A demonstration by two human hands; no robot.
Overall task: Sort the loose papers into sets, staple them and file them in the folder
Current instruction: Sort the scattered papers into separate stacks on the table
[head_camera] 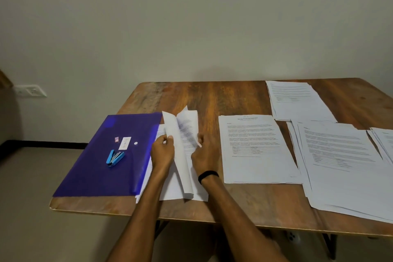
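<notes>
My left hand (pixel 162 152) pinches a lifted sheet (pixel 180 164), my right hand (pixel 204 156) the pages (pixel 188 127) beside. Floppy and light; I'd grip edges.

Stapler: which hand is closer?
Left. The left hand grips the sheets just right of the stapler; the right hand holds them further right.
</notes>
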